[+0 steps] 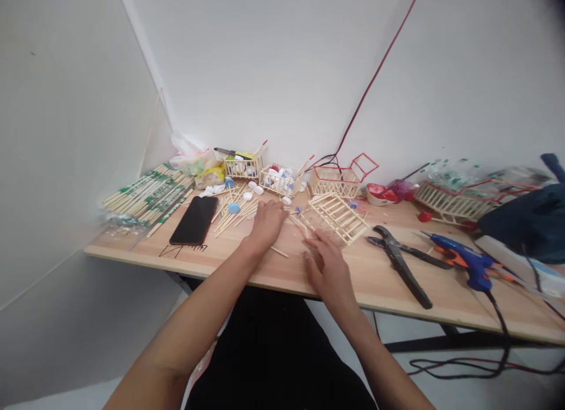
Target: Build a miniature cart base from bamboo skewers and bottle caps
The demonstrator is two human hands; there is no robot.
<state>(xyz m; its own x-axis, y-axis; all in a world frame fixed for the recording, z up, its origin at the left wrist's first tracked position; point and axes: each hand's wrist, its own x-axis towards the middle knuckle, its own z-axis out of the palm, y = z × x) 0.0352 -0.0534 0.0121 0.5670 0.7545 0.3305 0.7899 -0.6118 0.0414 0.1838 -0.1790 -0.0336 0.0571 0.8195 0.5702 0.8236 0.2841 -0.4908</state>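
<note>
My left hand [268, 223] reaches over the loose wooden sticks [238, 216], its fingers bent down and close together. Whatever lies under those fingertips is hidden. My right hand [327, 262] rests low over the table with its fingers apart, just in front of a flat ladder-like frame [339, 217] made of sticks. Its fingertips come close to that frame and to a few loose sticks [298, 223]; whether they touch is unclear. A single short stick [279, 252] lies between the hands. White caps [256, 189] and a blue cap [233, 208] sit near the left hand.
Behind stand small stick baskets [279, 179], one red-trimmed cart [338, 180], and another red-edged basket [454, 201]. At left are a phone [194, 220] and packaged chopsticks [150, 192]. Pliers [399, 263] and a blue glue gun [472, 257] with a hanging cord lie right.
</note>
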